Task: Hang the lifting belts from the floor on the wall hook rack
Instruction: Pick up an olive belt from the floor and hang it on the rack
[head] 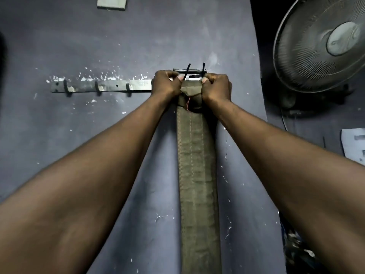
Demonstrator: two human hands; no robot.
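Two hands [166,83] [216,87], stitched olive webbing belt [197,165], flat metal rack [102,88]

Lifting belt [197,165]: dull olive-green webbing, paler stitch lines running lengthwise, dotted stitching along the left edge, a thin red thread near the top. Buckle [190,70]: silver bar with two black prongs. Wall [98,46]: dark blue-grey, speckled with white paint chips around the rack. Hook rack [102,87]: worn grey metal strip, dark hooks, pale scuffs. Switch plate [111,2]: light grey. Fan [324,44]: dark wire grille, grey centre cap. Paper [354,146] at right edge: white with grey marks.
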